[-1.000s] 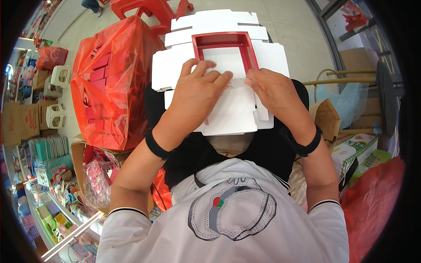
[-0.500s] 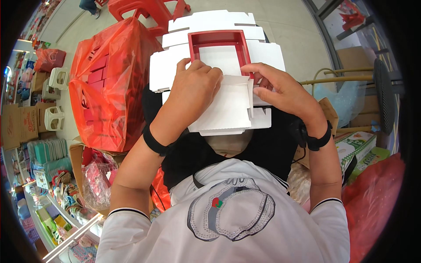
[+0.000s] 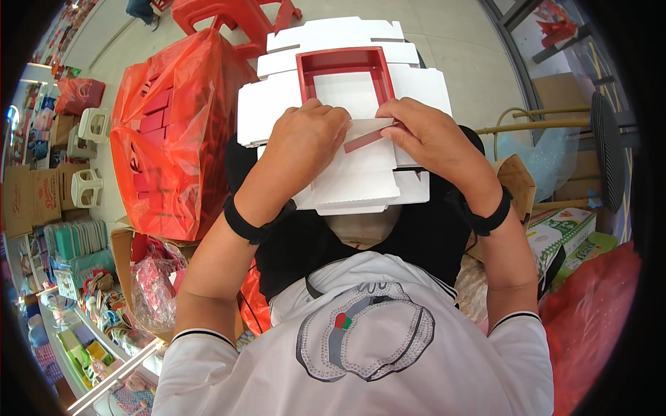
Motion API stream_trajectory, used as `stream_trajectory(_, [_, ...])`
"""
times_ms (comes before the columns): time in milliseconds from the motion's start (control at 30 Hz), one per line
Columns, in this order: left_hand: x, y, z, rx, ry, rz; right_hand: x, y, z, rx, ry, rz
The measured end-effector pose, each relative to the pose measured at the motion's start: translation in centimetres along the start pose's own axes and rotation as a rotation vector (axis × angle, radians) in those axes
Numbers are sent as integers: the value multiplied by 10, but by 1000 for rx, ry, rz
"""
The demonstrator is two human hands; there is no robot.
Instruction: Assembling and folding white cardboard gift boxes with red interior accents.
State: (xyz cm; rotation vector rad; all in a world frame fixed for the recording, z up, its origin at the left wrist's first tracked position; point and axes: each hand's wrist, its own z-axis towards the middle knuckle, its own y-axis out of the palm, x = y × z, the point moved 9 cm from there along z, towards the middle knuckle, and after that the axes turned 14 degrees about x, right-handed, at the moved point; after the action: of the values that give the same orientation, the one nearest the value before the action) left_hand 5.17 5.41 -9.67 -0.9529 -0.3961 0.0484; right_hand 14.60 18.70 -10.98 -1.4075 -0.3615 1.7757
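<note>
A partly folded cardboard box (image 3: 386, 76), red on its raised walls and white inside, lies on a stack of flat white card sheets (image 3: 263, 104) over my lap. Its far walls stand up, while a white panel (image 3: 354, 182) stretches flat toward me. My left hand (image 3: 305, 142) is closed at the box's near left corner, its fingertips partly hidden. Between the thumb and fingers of my right hand (image 3: 433, 142) is a narrow red flap (image 3: 368, 139) of the box, slanting inward over the white panel.
A big red plastic bag (image 3: 173, 139) of red boxes stands to the left, with a red stool (image 3: 236, 21) behind it. On the right are a green and white carton (image 3: 563, 232) and a red plastic bag (image 3: 590, 326). Shelves of goods line the far left.
My right hand has moved inward and tilted the right-hand flap over, so its red face shows. My left fingers have drawn slightly nearer along the left wall.
</note>
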Motion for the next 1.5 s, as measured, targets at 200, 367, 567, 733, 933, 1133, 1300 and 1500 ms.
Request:
stream_trajectory(200, [0, -3, 1, -100, -55, -33, -1, 15, 0, -13, 52, -179])
stream_trajectory(367, [-12, -44, -5, -55, -28, -159, -1, 15, 0, -11, 73, -237])
stream_trajectory(567, [-11, -42, -17, -150, 149, -81, 0, 15, 1, 20, 27, -238])
stream_trajectory(733, [-18, -36, -10, -131, 190, -134, -1, 15, 2, 30, 12, -192])
stream_trajectory(933, [-4, -28, -1, -65, 219, -120, -1, 14, 2, 43, 6, -184])
stream_trajectory(1133, [-1, -15, -10, 52, 173, -39, -4, 14, 3, 39, 10, -185])
stream_trajectory(1300, [-3, -2, -13, -32, 124, 34, -1, 16, -2, 19, 5, -213])
stream_trajectory(1500, [-10, -5, -10, -24, 62, -63, -14, -5, -19, -49, -23, -159])
